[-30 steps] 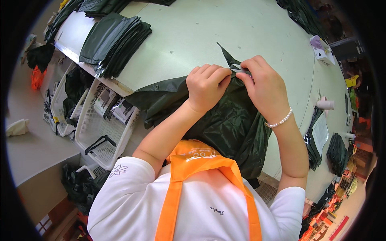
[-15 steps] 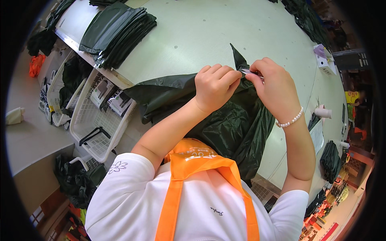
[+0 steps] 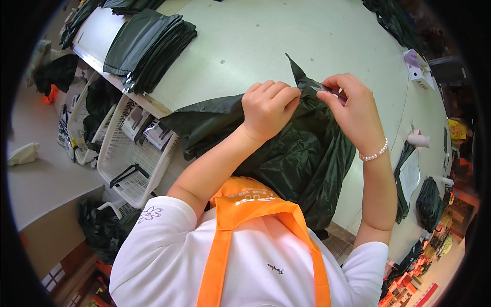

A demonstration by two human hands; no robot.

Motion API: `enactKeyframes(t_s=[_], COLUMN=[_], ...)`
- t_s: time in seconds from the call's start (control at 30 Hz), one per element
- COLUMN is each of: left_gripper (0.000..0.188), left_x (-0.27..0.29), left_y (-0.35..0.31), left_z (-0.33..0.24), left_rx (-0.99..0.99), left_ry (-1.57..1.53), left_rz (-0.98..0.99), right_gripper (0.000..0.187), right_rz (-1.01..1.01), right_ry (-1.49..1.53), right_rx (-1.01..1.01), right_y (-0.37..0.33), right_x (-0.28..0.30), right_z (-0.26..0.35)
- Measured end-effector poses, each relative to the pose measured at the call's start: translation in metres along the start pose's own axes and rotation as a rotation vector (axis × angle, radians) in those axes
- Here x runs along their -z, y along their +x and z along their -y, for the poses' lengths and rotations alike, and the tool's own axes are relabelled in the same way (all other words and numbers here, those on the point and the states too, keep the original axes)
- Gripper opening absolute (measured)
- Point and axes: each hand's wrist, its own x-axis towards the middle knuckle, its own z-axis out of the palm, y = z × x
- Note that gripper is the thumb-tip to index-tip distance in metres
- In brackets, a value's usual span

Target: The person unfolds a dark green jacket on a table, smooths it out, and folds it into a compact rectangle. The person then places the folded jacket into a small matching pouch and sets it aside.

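A shiny dark green garment (image 3: 286, 158), with a snap button showing near its left edge, drapes over the table edge in front of me. My left hand (image 3: 268, 110) is closed on the garment's upper edge. Past its fingers, a narrow pointed corner of the fabric sticks up. Just to the right, my right hand (image 3: 350, 97) grips small thread snips (image 3: 318, 88), their metal tip pointing left toward the fabric by the left fingers. The snips' handle is mostly hidden in the palm.
Folded dark green garments (image 3: 148, 48) lie stacked on the pale table (image 3: 240, 41) at far left. White plastic baskets (image 3: 110, 163) with packets stand below its left edge. A small white box (image 3: 418, 71), a thread cone (image 3: 418, 139) and more dark folded pieces (image 3: 428, 202) sit along the right.
My right hand has moved slightly right, drawing the snips away from my left fingers. My left hand has shifted slightly left, still holding the fabric.
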Motion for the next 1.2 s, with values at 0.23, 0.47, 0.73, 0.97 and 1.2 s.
enactKeyframes(t_s=[0.23,0.47,0.73,0.97,1.2], left_gripper=[0.012,0.046,0.047,0.059,0.056], left_x=[-0.004,-0.013,0.000,-0.076,-0.106], left_y=[0.006,0.011,-0.057,-0.125,-0.134], left_z=[-0.016,0.057,0.009,-0.051,-0.089], left_rx=[0.498,0.593,0.608,0.952,0.869], left_ry=[-0.166,0.009,0.000,-0.382,-0.174], left_rz=[0.101,0.200,0.519,0.984,0.949], right_gripper=[0.018,0.020,0.031,0.055,0.050], right_rz=[-0.093,-0.537,-0.665,-0.390,-0.293], right_ry=[0.286,0.027,-0.725,0.118,0.623], right_rx=[-0.169,-0.631,-1.151,-0.645,-0.138], right_y=[-0.040,-0.174,-0.386,-0.269,-0.231], right_x=[-0.007,-0.004,-0.040,-0.125,-0.168], right_z=[-0.060,-0.291,-0.494,-0.299,-0.125])
